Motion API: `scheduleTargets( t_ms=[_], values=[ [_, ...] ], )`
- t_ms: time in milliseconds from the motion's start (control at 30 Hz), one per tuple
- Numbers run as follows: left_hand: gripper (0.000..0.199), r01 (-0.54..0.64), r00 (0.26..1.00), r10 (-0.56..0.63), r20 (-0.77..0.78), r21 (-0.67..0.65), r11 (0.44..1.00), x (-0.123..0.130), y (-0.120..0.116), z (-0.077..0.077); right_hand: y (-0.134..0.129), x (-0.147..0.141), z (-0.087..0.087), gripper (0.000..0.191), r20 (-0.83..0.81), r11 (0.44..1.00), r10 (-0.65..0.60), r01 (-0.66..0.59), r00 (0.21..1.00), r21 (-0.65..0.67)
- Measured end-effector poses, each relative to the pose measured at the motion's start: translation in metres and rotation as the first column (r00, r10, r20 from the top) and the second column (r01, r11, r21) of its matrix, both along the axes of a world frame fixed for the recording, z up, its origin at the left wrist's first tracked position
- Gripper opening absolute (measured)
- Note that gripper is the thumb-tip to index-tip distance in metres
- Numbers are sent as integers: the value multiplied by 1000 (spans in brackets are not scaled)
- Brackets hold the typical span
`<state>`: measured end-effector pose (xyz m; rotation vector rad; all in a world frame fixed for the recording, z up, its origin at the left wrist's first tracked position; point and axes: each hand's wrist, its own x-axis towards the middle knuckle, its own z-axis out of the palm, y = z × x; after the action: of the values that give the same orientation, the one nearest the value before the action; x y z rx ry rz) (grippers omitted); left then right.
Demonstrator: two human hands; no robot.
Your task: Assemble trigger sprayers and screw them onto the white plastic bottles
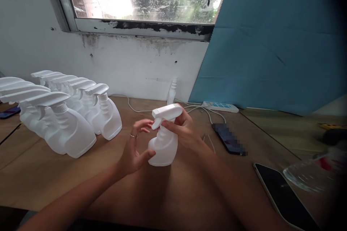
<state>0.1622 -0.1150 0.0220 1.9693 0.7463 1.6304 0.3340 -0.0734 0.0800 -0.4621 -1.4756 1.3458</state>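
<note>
In the middle of the head view a white spray bottle [164, 149] stands nearly upright, its trigger sprayer head [167, 111] pointing left. My right hand [185, 128] is closed around the sprayer's neck from the right, thumb across it just below the head. To the left of the bottle is my left hand [135, 148], a ring on one finger. Its fingers are curved and apart, with the fingertips near the trigger. The left thumb overlaps the bottle's lower left side; whether it presses there I cannot tell.
Rows of white spray bottles [78, 133] stand on the brown table at left. Another white bottle [172, 92] leans by the wall. To the right are a power strip [221, 107] with cables, a dark phone [229, 139], a larger phone [284, 195] and a clear plastic bottle [311, 173].
</note>
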Motion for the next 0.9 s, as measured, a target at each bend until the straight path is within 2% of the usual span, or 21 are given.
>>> scheduleTargets(
  t_ms=[67,133,167,267,333,433,500,600,733,867,900],
  values=[
    [68,-18,1000,16,13,113,993,2,2,36,-1,-1,0,38,7,1000,27,-27,1000,7],
    [64,-37,992,48,-116,98,994,5,4,70,-1,0,-1,39,6,999,28,-29,1000,30],
    [55,-76,981,89,-172,84,994,7,5,85,0,1,-2,39,-3,998,40,-40,999,41],
    [25,-124,966,120,-230,-3,992,10,10,110,4,5,-6,32,-40,987,155,-154,987,47],
    [21,-115,971,103,-214,-48,992,10,13,114,5,7,-7,32,-37,978,211,-210,977,14],
    [18,-101,975,89,-204,-49,994,9,15,112,6,7,-7,30,-3,986,163,-163,987,-31],
    [16,-87,975,76,-207,-44,995,8,15,111,6,5,-6,36,2,987,158,-158,987,-23],
    [15,-83,976,73,-207,-43,996,8,16,111,5,2,-5,45,-33,971,237,-238,971,-24],
    [15,-68,975,56,-213,-53,996,8,17,111,3,-1,-3,60,-11,994,112,-112,994,-6],
    [15,-41,975,27,-219,-59,997,6,16,110,0,-3,-1,54,8,979,205,-205,979,13],
    [16,-38,976,24,-218,-59,998,6,15,110,-1,-3,-1,49,24,985,171,-172,985,6]
  ],
)
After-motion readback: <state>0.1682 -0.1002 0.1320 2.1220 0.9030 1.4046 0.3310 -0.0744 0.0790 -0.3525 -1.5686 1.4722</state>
